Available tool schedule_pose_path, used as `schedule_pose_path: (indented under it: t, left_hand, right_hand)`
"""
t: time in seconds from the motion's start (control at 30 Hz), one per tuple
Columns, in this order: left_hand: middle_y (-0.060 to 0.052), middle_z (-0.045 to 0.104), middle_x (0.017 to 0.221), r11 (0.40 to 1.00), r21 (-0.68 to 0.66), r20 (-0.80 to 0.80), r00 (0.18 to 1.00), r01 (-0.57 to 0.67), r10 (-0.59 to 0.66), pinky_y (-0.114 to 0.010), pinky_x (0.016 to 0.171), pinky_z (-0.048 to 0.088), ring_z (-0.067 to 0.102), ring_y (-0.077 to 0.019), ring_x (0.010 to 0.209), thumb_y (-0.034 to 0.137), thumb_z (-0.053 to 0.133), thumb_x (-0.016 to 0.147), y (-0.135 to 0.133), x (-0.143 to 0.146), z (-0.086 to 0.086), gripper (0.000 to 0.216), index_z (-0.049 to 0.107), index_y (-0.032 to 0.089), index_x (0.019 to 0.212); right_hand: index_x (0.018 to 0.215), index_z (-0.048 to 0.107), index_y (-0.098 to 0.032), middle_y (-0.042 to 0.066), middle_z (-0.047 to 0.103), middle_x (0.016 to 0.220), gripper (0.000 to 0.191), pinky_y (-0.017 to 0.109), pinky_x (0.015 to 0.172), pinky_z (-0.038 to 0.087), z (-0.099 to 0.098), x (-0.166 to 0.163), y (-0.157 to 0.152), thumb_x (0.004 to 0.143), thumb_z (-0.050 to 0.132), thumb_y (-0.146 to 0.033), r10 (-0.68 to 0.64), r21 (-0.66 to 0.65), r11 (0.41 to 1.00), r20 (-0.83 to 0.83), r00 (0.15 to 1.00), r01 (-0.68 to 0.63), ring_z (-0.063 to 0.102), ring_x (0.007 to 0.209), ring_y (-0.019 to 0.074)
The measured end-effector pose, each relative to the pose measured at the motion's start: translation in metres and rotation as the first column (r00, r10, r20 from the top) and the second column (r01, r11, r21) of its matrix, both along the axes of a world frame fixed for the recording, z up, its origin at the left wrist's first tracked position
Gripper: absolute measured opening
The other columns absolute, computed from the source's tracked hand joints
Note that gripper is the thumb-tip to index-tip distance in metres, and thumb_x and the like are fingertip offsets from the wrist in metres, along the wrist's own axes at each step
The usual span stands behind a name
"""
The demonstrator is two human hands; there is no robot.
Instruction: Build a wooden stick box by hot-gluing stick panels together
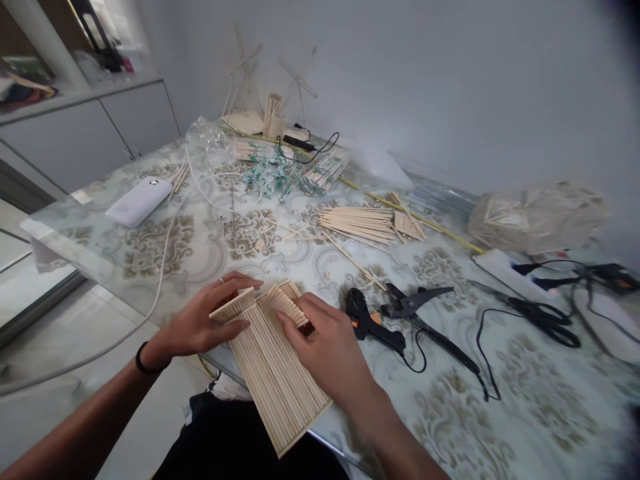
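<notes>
A flat panel of wooden sticks (280, 380) laid side by side juts over the table's front edge toward my lap. At its far end stand small stick pieces, forming raised walls. My left hand (213, 313) grips a short stick piece (234, 305) at the left corner, thumb in front and fingers behind. With thumb and fingers, my right hand (325, 340) pinches another short stick piece (283, 303) at the right of that end. Its fingertips are partly hidden behind the piece. Just right of my right hand lies a black glue gun (373, 323).
Black pruning shears (420, 303), scissors (535, 310) and a white power strip (510, 273) lie to the right. Loose wooden sticks (357, 223) are further back. A white power bank (139, 200) with a cable (165, 260) sits left. Stick structures (250, 120) stand against the wall.
</notes>
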State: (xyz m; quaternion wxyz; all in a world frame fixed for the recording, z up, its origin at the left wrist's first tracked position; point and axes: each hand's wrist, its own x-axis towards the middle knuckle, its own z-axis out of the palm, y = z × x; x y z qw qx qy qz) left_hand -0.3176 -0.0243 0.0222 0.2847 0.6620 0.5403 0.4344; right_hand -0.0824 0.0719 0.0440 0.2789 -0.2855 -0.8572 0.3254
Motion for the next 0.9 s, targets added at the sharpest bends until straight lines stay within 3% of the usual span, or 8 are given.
schedule_pose_path:
  t: [0.07,0.13,0.23,0.27,0.37,0.53,0.73,0.9]
  left_hand:
    - [-0.014,0.072,0.138,0.999,0.021,0.044,0.999,0.029,-0.030,-0.043,0.103,0.057,0.067,-0.0324,0.126,0.054,0.074,0.096,0.000,-0.010,0.013,0.054,0.070,0.026,0.142]
    - [-0.014,0.073,0.135,0.997,0.066,0.101,0.994,0.033,-0.039,-0.046,0.108,0.054,0.067,-0.0327,0.126,0.067,0.055,0.104,0.003,-0.017,0.033,0.057,0.072,0.027,0.140]
    - [-0.012,0.079,0.125,0.994,0.105,0.175,0.984,0.025,-0.043,-0.047,0.112,0.053,0.072,-0.0338,0.119,0.065,0.057,0.104,0.013,-0.015,0.077,0.049,0.085,0.029,0.122]
    - [-0.011,0.080,0.122,0.992,0.105,0.126,0.989,0.070,-0.083,-0.046,0.106,0.057,0.075,-0.0334,0.114,0.064,0.060,0.103,0.017,-0.011,0.091,0.046,0.086,0.030,0.119]
    - [-0.005,0.081,0.124,0.972,0.065,-0.163,0.963,0.227,-0.215,-0.037,0.099,0.060,0.078,-0.0272,0.110,0.034,0.082,0.095,0.033,0.012,0.122,0.029,0.083,0.035,0.124]
    - [-0.006,0.081,0.106,0.909,0.093,-0.348,0.869,0.406,-0.353,-0.029,0.090,0.058,0.078,-0.0201,0.099,0.023,0.076,0.101,0.053,0.048,0.125,0.011,0.080,0.021,0.111]
    - [-0.001,0.075,0.093,0.907,0.084,-0.385,0.853,0.413,-0.353,-0.025,0.076,0.052,0.069,-0.0138,0.082,0.014,0.062,0.107,0.055,0.061,0.127,0.015,0.072,0.019,0.096]
    - [-0.001,0.074,0.098,0.888,0.113,-0.412,0.834,0.446,-0.367,-0.023,0.081,0.053,0.070,-0.0127,0.087,0.014,0.064,0.107,0.056,0.065,0.133,0.008,0.070,0.018,0.103]
  right_hand:
    - [0.078,0.058,-0.024,0.000,0.064,0.077,0.023,0.028,0.062,0.050,0.002,0.004,-0.001,0.101,0.062,-0.019,-0.008,0.007,1.000,-0.001,1.000,0.008,0.060,0.065,0.0157]
    - [0.080,0.061,-0.023,0.001,0.065,0.078,0.022,0.028,0.061,0.052,0.006,0.007,-0.003,0.102,0.062,-0.019,0.003,0.019,1.000,-0.015,1.000,-0.003,0.062,0.066,0.0156]
    - [0.085,0.068,-0.022,0.002,0.066,0.080,0.020,0.027,0.060,0.054,0.015,0.011,-0.005,0.103,0.062,-0.019,0.010,0.038,0.999,-0.046,0.999,-0.008,0.065,0.066,0.0158]
    - [0.087,0.069,-0.023,0.002,0.066,0.080,0.019,0.027,0.060,0.055,0.018,0.013,-0.006,0.104,0.062,-0.020,0.003,0.048,0.999,-0.054,0.999,0.000,0.066,0.065,0.0160]
    - [0.091,0.073,-0.023,0.002,0.067,0.080,0.016,0.027,0.057,0.055,0.031,0.019,-0.007,0.104,0.063,-0.020,-0.004,0.092,0.996,-0.090,0.996,0.012,0.066,0.063,0.0155]
    - [0.094,0.076,-0.021,0.003,0.070,0.081,0.018,0.026,0.056,0.055,0.044,0.031,-0.007,0.106,0.062,-0.021,-0.010,0.162,0.986,-0.123,0.992,0.030,0.066,0.061,0.0148]
    - [0.090,0.078,-0.020,0.004,0.074,0.085,0.026,0.026,0.065,0.057,0.047,0.042,-0.003,0.109,0.063,-0.027,0.009,0.147,0.989,-0.107,0.994,0.007,0.071,0.069,0.0160]
    - [0.090,0.079,-0.012,0.008,0.074,0.082,0.038,0.028,0.069,0.054,0.050,0.047,-0.001,0.113,0.052,-0.025,0.067,0.249,0.968,-0.102,0.993,-0.040,0.073,0.074,0.0186]
